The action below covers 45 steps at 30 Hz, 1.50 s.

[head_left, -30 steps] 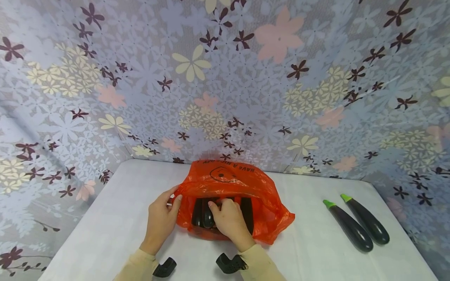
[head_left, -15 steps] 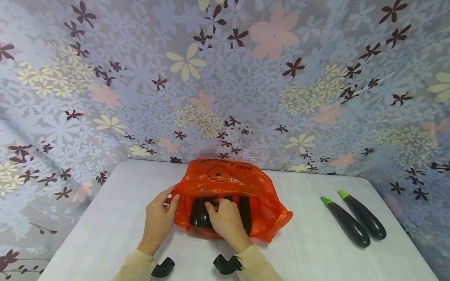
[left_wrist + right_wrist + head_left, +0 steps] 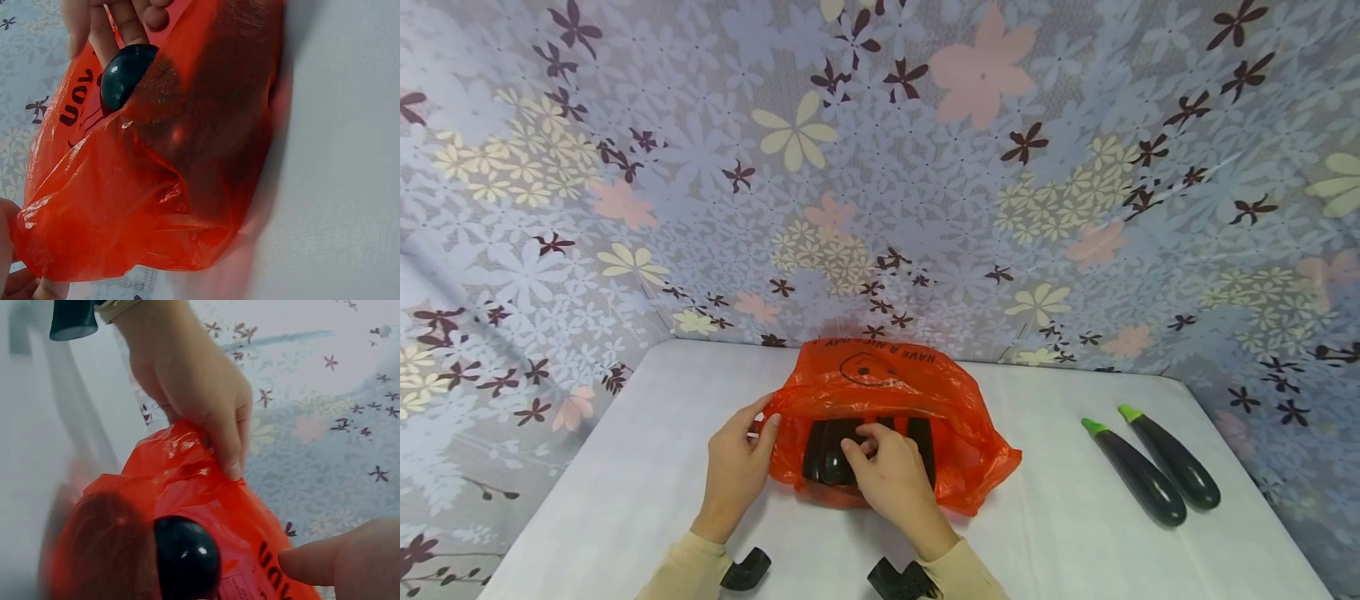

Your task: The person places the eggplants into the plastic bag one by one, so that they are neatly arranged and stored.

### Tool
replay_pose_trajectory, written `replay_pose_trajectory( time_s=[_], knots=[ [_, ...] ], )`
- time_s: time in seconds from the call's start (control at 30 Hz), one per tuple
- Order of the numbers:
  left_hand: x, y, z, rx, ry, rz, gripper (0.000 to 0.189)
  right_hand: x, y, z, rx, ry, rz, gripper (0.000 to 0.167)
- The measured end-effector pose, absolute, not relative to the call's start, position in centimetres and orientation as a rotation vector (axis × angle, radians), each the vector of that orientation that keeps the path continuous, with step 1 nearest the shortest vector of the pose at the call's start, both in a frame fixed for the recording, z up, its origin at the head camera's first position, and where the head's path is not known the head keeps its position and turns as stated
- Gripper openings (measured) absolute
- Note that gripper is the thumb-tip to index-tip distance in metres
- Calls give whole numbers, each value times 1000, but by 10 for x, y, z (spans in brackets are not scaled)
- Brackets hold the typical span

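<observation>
A red plastic bag (image 3: 880,400) with a printed face lies on the white table, its mouth toward me. Inside it are glossy dark eggplants (image 3: 833,462), partly covered by my right hand and the plastic. My left hand (image 3: 730,467) pinches the bag's left rim between thumb and fingers. At the mouth, over the eggplants, is my right hand (image 3: 895,475), fingers loosely bent and holding nothing. One rounded eggplant end (image 3: 187,556) shows in the right wrist view. The left wrist view also has a dark eggplant end (image 3: 128,72) just below the right hand's fingers.
Two eggplants with green caps, a left one (image 3: 1138,475) and a right one (image 3: 1180,467), lie side by side on the right of the white table (image 3: 1045,533). A flowered cloth (image 3: 880,208) rises behind the table and along its sides.
My right hand has drawn back slightly from deeper in the bag, its fingers coming off the eggplants. One eggplant has settled among the others. The left hand keeps holding the rim.
</observation>
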<state>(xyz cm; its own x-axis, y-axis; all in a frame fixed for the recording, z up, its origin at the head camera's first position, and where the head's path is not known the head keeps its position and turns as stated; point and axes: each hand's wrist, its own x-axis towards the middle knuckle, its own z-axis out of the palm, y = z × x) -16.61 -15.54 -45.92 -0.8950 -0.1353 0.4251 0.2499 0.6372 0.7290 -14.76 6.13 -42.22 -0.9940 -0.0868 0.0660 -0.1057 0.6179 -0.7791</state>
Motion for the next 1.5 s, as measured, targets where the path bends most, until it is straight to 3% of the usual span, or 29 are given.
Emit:
replay_pose_trajectory(
  time_s=[0.6, 1.5],
  knots=[
    [-169, -158, -457, -96, -2420, -1167, 38, -130, 93, -398, 291, -2749, 1531, 39],
    [-171, -157, -455, -101, -2400, -1159, 35, -105, 149, -380, 52, -2697, 1626, 29]
  ],
)
